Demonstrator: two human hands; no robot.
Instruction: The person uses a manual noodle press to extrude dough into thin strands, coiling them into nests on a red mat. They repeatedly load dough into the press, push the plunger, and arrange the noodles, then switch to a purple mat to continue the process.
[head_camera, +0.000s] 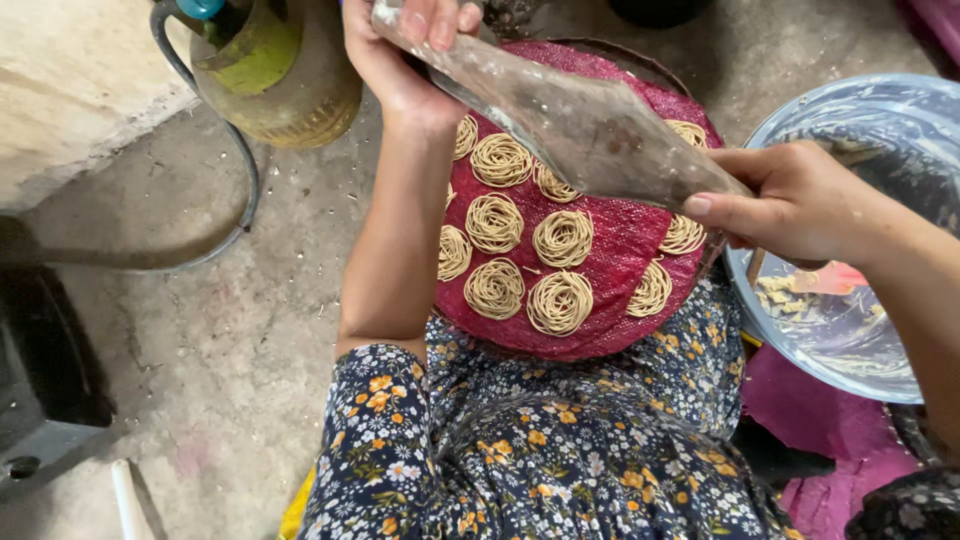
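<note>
My left hand (400, 50) grips the far end of a worn wooden noodle press (590, 125). My right hand (790, 200) holds its near end, so the press hangs slanted over a round tray (600, 335) covered with dark red woven cloth. Several coiled nests of thin beige noodles (560, 238) lie on that cloth, some hidden under the press. The tray rests against my lap, which is covered by a dark floral dress (540, 440).
A metal bowl (860, 350) lined with clear plastic holds scraps of dough at the right. A yellow-green gas cylinder (275, 70) with a hose (240, 180) stands at the top left on the concrete floor. A dark box (40, 380) sits at the left edge.
</note>
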